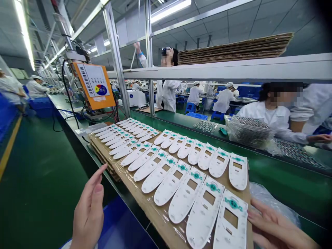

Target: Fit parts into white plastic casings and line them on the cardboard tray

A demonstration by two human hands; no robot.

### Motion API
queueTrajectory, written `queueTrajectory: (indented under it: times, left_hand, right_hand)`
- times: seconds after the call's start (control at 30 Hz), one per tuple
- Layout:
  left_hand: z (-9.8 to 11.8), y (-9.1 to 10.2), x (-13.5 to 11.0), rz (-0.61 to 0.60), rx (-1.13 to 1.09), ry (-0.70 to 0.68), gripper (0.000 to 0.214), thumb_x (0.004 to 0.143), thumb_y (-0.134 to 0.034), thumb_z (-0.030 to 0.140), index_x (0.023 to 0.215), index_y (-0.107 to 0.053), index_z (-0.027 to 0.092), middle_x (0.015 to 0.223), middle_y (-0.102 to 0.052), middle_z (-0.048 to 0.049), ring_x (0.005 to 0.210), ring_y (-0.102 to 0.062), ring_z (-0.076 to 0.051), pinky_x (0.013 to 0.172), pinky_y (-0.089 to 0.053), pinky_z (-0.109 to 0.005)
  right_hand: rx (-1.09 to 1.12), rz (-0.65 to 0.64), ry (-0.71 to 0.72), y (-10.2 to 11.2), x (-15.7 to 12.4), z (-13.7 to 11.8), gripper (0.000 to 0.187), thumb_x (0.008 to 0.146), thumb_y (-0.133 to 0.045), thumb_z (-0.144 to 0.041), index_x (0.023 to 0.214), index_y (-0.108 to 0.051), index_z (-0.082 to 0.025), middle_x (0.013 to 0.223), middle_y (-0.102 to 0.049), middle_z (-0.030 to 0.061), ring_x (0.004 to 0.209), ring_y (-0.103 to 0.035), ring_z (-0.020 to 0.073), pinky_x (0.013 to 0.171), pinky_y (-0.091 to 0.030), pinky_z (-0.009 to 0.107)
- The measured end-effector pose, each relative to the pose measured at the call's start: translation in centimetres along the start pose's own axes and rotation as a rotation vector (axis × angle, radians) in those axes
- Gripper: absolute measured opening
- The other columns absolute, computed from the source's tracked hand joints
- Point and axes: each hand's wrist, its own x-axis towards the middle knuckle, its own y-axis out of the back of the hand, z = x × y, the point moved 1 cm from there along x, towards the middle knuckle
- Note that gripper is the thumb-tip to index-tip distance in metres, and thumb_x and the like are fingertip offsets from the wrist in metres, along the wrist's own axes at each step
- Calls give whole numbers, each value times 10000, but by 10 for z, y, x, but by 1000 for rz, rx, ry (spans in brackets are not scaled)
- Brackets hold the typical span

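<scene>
White plastic covers (199,224), many bearing a teal piece (213,187) near one end, lie in rows on a cardboard sheet (160,221) that runs from near to far along the green table (269,173). The left hand (89,211), empty with its fingers extended and the thumb close to them, is by the cardboard's left edge, while the right hand (280,224) has its fingertips at the near right edge beside the nearest cover, and whether it grips anything cannot be told. A clear plastic bag (272,200) lies just beyond the right hand, and an orange box (94,86) stands at the far left.
</scene>
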Motion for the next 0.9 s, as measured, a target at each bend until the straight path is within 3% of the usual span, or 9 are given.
queueTrajectory:
  times: [0.13, 0.27, 0.37, 0.53, 0.73, 0.9]
  left_hand:
    - [-4, 17, -3, 106, 27, 0, 609, 967, -383, 702, 1443, -532, 351, 1541, -521, 37, 1459, -441, -286, 1266, -303, -465]
    - [-24, 30, -5, 109, 59, 17, 621, 950, -398, 718, 1421, -555, 345, 1516, -549, 18, 1443, -457, -313, 1243, -340, -509]
    - [-43, 40, -7, 97, 64, 68, 642, 940, -393, 731, 1425, -552, 341, 1525, -543, -5, 1442, -456, -334, 1222, -356, -556]
    - [-68, 53, -10, 111, 72, 185, 657, 918, -393, 759, 1415, -560, 364, 1539, -535, -5, 1442, -458, -344, 1214, -338, -597]
    - [-89, 66, -14, 108, 65, 276, 725, 868, -415, 806, 1412, -561, 349, 1561, -512, 1, 1459, -435, -349, 1149, -457, -550]
    - [-98, 68, -17, 95, 93, 297, 700, 885, -398, 784, 1394, -575, 338, 1537, -539, -19, 1464, -430, -347, 1168, -417, -581]
  right_hand:
    - [-82, -1, 86, -42, 4, -30, 1150, 713, -927, -242, 1626, -242, -385, 1476, -616, 69, 1236, -674, 349, 878, -689, 322]
    - [-103, -68, 124, -108, 21, -53, 965, 690, -897, -163, 1539, -469, -333, 1418, -667, 55, 1263, -656, 351, 872, -691, 310]
    - [-68, -144, 140, -158, 48, -60, 753, 802, -753, -40, 1474, -545, -308, 1273, -746, 41, 1151, -732, 284, 781, -703, 254]
    - [-55, -182, 109, -223, 113, -48, 537, 935, -543, 69, 1396, -586, -204, 1078, -771, 58, 893, -783, 175, 628, -666, 182]
    - [-56, -228, 80, -280, 183, -20, 198, 985, -658, -130, 1182, -654, -142, 1076, -709, 40, 802, -715, 128, 635, -626, 236]
    - [-61, -214, 69, -309, 219, -3, 183, 996, -659, -221, 1165, -652, -152, 1073, -696, 42, 801, -695, 134, 648, -614, 261]
